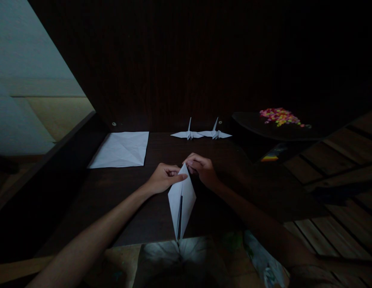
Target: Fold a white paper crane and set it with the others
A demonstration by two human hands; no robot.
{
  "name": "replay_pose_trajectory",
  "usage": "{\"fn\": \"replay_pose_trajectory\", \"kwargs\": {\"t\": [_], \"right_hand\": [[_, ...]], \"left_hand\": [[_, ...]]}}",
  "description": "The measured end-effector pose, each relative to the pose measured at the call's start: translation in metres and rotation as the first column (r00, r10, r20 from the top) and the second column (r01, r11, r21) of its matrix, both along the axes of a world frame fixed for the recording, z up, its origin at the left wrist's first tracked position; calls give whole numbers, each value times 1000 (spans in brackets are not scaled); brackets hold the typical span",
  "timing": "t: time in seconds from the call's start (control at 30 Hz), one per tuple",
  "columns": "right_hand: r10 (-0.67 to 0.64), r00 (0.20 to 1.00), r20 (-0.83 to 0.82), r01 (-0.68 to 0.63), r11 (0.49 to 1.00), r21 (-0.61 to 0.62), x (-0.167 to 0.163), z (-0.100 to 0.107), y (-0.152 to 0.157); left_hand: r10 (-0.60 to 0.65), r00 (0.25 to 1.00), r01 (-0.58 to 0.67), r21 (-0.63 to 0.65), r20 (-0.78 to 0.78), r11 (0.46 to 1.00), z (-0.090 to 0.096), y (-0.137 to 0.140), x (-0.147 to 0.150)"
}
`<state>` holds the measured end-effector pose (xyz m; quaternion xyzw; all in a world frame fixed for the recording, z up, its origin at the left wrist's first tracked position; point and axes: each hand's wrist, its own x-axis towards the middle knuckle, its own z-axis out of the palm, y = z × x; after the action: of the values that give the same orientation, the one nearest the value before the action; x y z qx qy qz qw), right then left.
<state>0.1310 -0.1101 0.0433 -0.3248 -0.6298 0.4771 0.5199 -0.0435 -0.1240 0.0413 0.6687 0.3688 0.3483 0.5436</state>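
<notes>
A white folded paper [188,197], shaped like a long diamond with a slit down its lower half, lies between my hands near the desk's front edge. My left hand [166,177] grips its upper left side, the thumb pressed flat on top and the fingers curled beneath. At the top point, my right hand [201,168] pinches the paper's tip between thumb and curled fingers. Beyond my hands, two finished white paper cranes [189,135] stand side by side, wings touching. To the left rests a creased white paper sheet [126,149].
A dark wooden desk [132,224] carries these papers, with a dark panel rising behind it. On a raised dark shelf [248,124] at right sits a heap of small colourful pieces [280,116]. A low side board [54,172] bounds the left. Wooden slats [335,160] show at far right.
</notes>
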Motion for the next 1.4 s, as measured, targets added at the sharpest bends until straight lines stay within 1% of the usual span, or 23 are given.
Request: {"fn": "replay_pose_trajectory", "kwargs": {"t": [0.07, 0.27, 0.37, 0.5, 0.63, 0.8, 0.87, 1.0, 1.27, 1.4], "right_hand": [[13, 1000, 2, -13, 1000, 1, 0, 0, 0], [-27, 998, 50, 22, 995, 99, 1, 1, 1], [-26, 999, 43, 22, 996, 90, 1, 0, 1], [-14, 1000, 14, 12, 996, 92, 0, -2, 1], [-10, 1000, 14, 9, 996, 89, 0, -2, 1], [-20, 999, 28, 19, 999, 46, 2, -1, 3], [-9, 999, 44, 6, 998, 62, 4, -2, 3], [16, 998, 64, -22, 994, 104, 4, -3, 3], [53, 999, 9, -53, 996, 77, 2, -6, 2], [56, 998, -10, -55, 995, 80, 2, -8, 3]], "left_hand": [[3, 1000, -3, 4, -4, 1000, -1, 0, 0], [-4, 1000, 4, 57, -6, 998, 0, 1, 0], [-3, 1000, 4, 81, -7, 997, 1, 2, 1], [-17, 1000, 17, 84, -5, 996, 2, 2, 1], [-4, 1000, 4, 88, 0, 996, 2, 1, 1], [-5, 999, 4, 33, 34, 999, 2, 1, 1], [-5, 999, 4, 23, 52, 1000, 3, 1, 1], [14, 998, -18, 67, 54, 998, 4, 2, 0], [15, 1000, -18, 131, 26, 991, 0, 4, -1], [3, 1000, -5, 131, 14, 991, -2, 5, -1]]}}
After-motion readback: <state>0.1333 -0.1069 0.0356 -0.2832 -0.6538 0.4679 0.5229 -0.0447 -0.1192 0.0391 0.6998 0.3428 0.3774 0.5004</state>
